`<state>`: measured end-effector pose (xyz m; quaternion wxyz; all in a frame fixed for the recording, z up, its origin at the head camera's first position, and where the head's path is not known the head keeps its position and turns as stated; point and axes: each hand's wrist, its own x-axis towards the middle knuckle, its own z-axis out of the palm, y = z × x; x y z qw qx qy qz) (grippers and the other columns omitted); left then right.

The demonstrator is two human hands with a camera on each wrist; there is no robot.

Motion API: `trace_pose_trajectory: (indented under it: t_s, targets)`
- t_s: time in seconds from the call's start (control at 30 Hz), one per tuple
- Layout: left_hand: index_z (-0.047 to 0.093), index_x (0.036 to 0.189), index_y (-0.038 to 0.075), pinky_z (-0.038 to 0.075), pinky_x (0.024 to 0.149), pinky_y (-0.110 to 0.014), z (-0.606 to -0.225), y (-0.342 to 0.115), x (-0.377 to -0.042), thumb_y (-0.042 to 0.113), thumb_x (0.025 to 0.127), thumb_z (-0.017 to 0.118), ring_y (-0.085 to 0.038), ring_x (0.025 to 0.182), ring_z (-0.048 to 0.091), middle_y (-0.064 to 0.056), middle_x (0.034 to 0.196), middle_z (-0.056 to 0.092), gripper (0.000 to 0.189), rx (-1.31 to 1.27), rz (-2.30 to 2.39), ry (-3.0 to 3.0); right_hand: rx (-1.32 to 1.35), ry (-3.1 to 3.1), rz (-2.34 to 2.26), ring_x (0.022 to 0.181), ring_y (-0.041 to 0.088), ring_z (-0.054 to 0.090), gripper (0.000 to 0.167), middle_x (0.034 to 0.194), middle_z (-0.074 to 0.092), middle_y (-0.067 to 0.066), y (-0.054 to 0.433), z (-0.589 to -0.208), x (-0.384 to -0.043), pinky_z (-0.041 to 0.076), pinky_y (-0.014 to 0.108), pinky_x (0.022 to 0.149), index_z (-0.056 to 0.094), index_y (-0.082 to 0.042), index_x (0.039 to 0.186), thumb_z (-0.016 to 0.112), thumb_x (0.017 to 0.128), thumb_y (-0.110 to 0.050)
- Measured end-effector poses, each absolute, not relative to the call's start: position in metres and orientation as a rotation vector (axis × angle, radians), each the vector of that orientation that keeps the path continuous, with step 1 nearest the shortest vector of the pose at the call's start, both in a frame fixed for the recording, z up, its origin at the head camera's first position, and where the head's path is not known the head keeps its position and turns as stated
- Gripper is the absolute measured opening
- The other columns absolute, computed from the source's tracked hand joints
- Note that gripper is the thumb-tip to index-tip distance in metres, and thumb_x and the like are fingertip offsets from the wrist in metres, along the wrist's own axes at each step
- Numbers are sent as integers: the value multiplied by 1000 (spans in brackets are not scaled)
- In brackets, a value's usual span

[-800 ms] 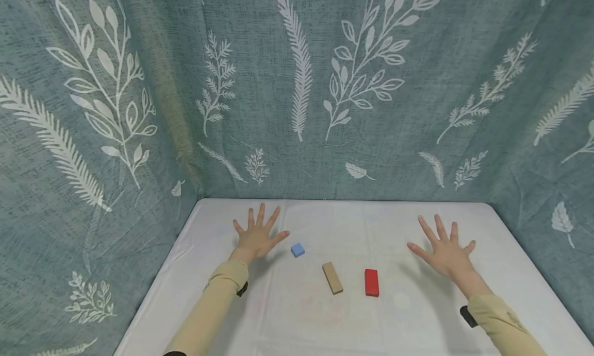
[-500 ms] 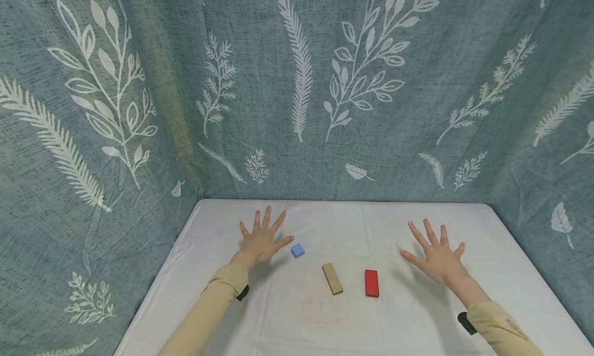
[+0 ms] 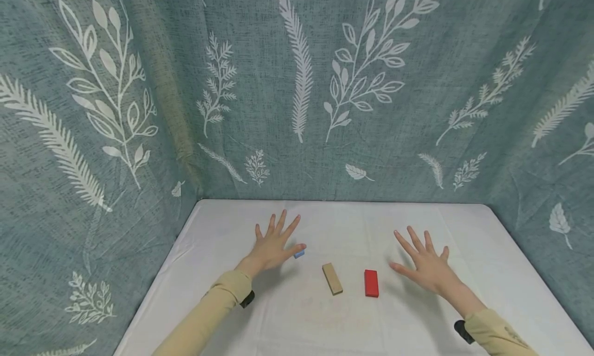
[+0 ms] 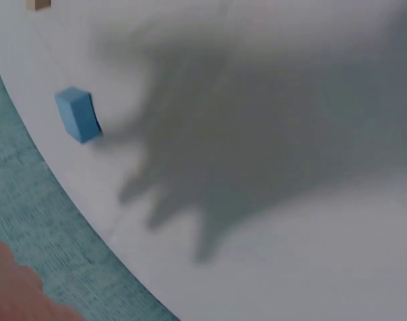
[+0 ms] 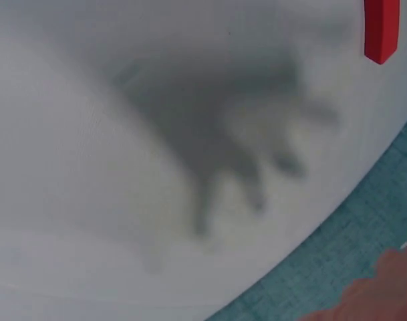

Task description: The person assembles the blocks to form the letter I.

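"Firstly, which pieces are being borne by the white table (image 3: pixel 352 227)?"

"Three: one blue block (image 3: pixel 299 254), one wooden block (image 3: pixel 332 278), one red block (image 3: pixel 371 283). All are being shown apart from one another, the wooden block being flanked by the blue on its left and the red on its right."

"How is the left hand (image 3: pixel 270 249) being entered?"

"As raised: it is being held above the table, its back turned up, its fingers being spread wide. The blue block is being partly covered by the thumb in the head view. In the left wrist view the same block is being shown standing clear, with a shadow (image 4: pixel 203 120) of the hand being cast close to its side."

"And the right hand (image 3: pixel 427 268)?"

"Likewise raised, its grip being held wide, fingers fanned. It is being listed to the right of the red block, near but apart."

"Remaining particulars?"

"A pale yellow sleeve (image 3: pixel 204 315) is being worn on the left arm, a matching cuff (image 3: pixel 494 327) on the right. The table is being backed by a grey-green curtain (image 3: pixel 260 88), patterned with white leaves."
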<state>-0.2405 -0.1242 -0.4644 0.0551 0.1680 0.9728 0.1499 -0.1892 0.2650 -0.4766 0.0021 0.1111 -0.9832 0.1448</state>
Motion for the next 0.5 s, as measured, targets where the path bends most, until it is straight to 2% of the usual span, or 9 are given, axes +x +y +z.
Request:
trace_pose_trajectory:
  t_s: [0.27,0.5]
  targets:
    - [6,153,32,1,113,-70,-467,-112,-232,65,91,40,-38,147,-1,-8,161,-3,78,629,527,2917,439,-3063,458,140,53,12,80,159,17,13,258,-482,-181,10,85,94,19,-37,151,56,84,-63]
    - [6,154,27,7,121,-54,-468,-102,-223,63,92,41,-30,149,2,-10,161,-1,80,782,576,2881,517,-3064,497,141,51,14,79,159,18,10,249,-481,-175,11,83,97,23,-35,150,59,84,-59]
